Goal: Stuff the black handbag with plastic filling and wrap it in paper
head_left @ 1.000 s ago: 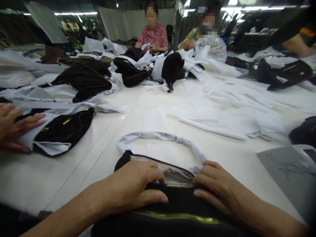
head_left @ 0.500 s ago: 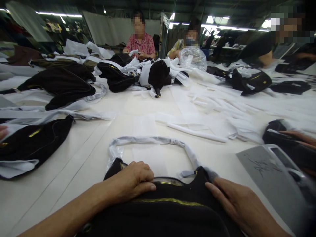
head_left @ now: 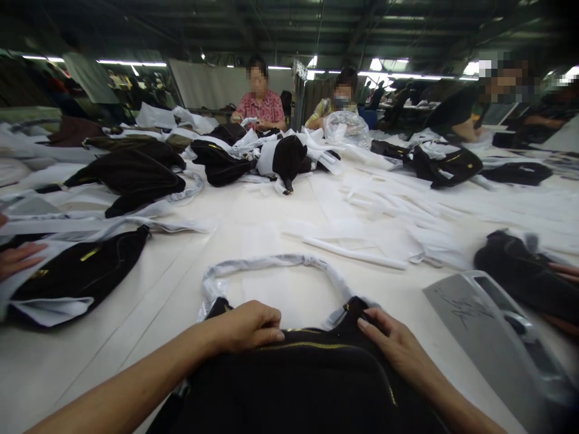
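Observation:
A black fabric handbag (head_left: 289, 392) lies in front of me, with a gold-toothed zipper (head_left: 307, 346) across its front. White wrapping covers its handle (head_left: 271, 260), which arches away from me over the table. My left hand (head_left: 251, 325) is closed on the bag's top edge, left of the middle, thumb towards me and the other fingers curled out of sight. At the top right corner, near the foot of the handle, my right hand (head_left: 395, 343) pinches the fabric between thumb and fingers. A short stretch of a second zipper shows along the top opening between my hands.
A grey machine or case (head_left: 479, 325) stands on the white table (head_left: 181, 301) at right. A co-worker's hand (head_left: 20, 259) touches another black bag (head_left: 90, 271) at left. White wrapping strips (head_left: 357, 253) and more bags (head_left: 230, 160) lie beyond. Several people work around the table.
My right hand has shifted up and inward on the bag's corner. The top opening looks narrower. The view has tilted up, and more of the co-worker's hand at left shows.

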### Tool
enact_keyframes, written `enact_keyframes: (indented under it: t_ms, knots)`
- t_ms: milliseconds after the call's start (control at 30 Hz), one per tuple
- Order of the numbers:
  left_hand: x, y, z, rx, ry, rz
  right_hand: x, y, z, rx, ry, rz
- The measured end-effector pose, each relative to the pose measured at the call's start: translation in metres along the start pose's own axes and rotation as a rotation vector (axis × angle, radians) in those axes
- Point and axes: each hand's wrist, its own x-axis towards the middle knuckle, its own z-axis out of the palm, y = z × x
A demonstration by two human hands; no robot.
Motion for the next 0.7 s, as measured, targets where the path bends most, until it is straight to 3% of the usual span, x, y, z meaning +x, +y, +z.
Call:
enact_keyframes:
  t_ms: [133,200,267,367,433,567,600,633,700]
  knots:
    - [0.011,0.039,-0.016,-0.039,0.069,-0.048,-0.01,0.01,0.007,-0.045,0.222,-0.035]
    - [0.031,0.057,-0.013,-0.076,0.118,-0.011,-0.013,0.011,0.009,-0.111,0.334,-0.081]
    - [0.058,0.068,-0.003,-0.17,0.084,0.063,-0.015,0.011,0.009,-0.141,0.372,-0.153]
    - [0.094,0.071,0.017,-0.381,0.028,0.15,-0.02,0.01,0.001,-0.209,0.315,-0.273]
    - [0.108,0.066,0.026,-0.44,0.058,0.14,-0.024,0.007,-0.01,-0.312,0.312,-0.34]
    - [0.108,0.058,0.029,-0.387,0.154,0.149,-0.015,-0.01,-0.034,-0.502,0.57,-0.386]
    - [0.106,0.059,0.027,-0.367,0.171,0.171,-0.007,-0.016,-0.037,-0.511,0.561,-0.345]
    - [0.104,0.059,0.025,-0.344,0.189,0.193,0.001,-0.022,-0.039,-0.492,0.459,-0.287]
    - [0.1,0.062,0.021,-0.306,0.22,0.233,0.018,-0.032,-0.038,-0.352,0.099,-0.155]
